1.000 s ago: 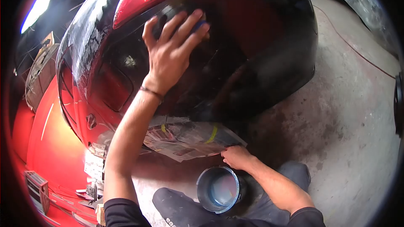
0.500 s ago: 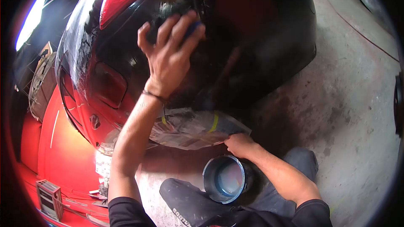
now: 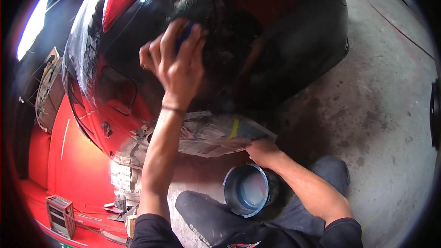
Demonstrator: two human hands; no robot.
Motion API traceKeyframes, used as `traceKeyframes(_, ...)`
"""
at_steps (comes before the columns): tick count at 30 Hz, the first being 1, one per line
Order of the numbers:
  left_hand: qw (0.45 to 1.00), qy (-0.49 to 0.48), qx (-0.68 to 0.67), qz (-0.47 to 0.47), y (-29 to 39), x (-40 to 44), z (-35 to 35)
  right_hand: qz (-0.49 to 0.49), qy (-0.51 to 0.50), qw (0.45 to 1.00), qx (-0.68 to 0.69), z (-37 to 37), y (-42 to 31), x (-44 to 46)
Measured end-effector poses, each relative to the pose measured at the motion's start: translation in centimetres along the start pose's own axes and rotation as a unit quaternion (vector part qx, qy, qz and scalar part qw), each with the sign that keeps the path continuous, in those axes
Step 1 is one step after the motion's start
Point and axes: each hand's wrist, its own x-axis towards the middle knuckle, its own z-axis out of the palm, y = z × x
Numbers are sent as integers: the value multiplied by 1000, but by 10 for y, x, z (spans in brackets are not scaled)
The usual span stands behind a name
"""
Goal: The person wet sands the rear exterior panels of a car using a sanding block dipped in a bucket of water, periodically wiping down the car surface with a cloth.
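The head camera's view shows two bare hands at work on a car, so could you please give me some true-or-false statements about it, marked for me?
1. The left hand holds a small blue object at the glossy black car bodywork. True.
2. The right hand rests on top of the bodywork. False: it is at the edge of the printed paper sheet.
3. A bright yellow strip lies on the paper sheet. True.
4. The round dark bucket with a blue rim stands upside down. False: its open mouth faces up.
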Motion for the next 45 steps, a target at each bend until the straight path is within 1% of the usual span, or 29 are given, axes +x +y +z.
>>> traceKeyframes(1,1000,12,16,11,6,17,12,5,-5,1000,-2,-3,-2,-1)
traceKeyframes(4,999,29,34,9,14,31,24,17,-79,997,-17,-9,-10,5)
traceKeyframes(7,999,-13,41,-17,5,-17,-9,96,-38,992,76,21,-9,16)
traceKeyframes(9,997,-44,58,-27,2,-39,-29,20,-42,999,13,14,-7,11)
traceKeyframes(10,998,-34,48,-18,3,-37,-27,-18,-43,999,-19,11,-7,8)
traceKeyframes(13,1000,9,19,5,19,-3,3,46,-10,998,53,0,-11,-1)
traceKeyframes(14,1000,28,5,10,25,12,17,40,-33,998,30,-6,-13,-2)
traceKeyframes(16,998,51,30,-1,33,17,31,25,-83,996,-17,-19,-14,-4)
traceKeyframes(19,998,31,40,-38,18,-31,-1,32,-72,997,-6,-3,-6,-4)
traceKeyframes(20,997,-1,60,-56,10,-57,-19,19,-87,996,-26,-8,-9,-3)
traceKeyframes(22,993,-61,81,-53,-12,-108,-50,-3,-116,991,-59,-20,-18,-4)
traceKeyframes(23,995,-57,70,-41,-13,-107,-50,7,-109,993,-44,-17,-17,-5)
traceKeyframes(25,997,-52,51,-15,-19,-89,-46,-8,-84,995,-52,-9,-9,-9)
traceKeyframes(26,998,-58,40,1,-23,-69,-35,-15,-71,996,-55,-4,-5,-9)
traceKeyframes(27,997,-64,28,17,-19,-28,-22,-6,-70,997,-38,-3,-6,-8)
traceKeyframes(29,998,11,20,58,-17,29,16,17,-67,998,-1,-6,-6,-4)
traceKeyframes(31,997,6,16,76,-23,29,15,18,-76,997,-7,-9,-10,0)
traceKeyframes(32,996,3,14,85,-28,25,14,19,-81,997,-9,-11,-13,1)
traceKeyframes(33,996,-32,23,74,-26,5,-9,28,-84,996,-15,-14,-18,1)
traceKeyframes(34,992,-88,46,78,-35,-25,-33,17,-77,996,-29,-11,-18,0)
traceKeyframes(36,989,-120,47,79,-58,-96,-68,-5,-54,997,-57,-7,-17,-1)
traceKeyframes(37,985,-137,60,84,-67,-116,-78,-2,-71,997,-41,-8,-15,-2)
traceKeyframes(40,986,-136,32,90,-52,-82,-67,23,-119,991,-52,-15,-17,-2)
traceKeyframes(41,984,-142,37,98,-39,-55,-57,42,-106,993,-23,-12,-15,-2)
traceKeyframes(43,987,-120,19,103,-16,-11,-23,82,-78,993,37,2,-11,-2)
traceKeyframes(45,989,-104,36,100,2,19,-17,48,-89,995,-6,-3,-12,2)
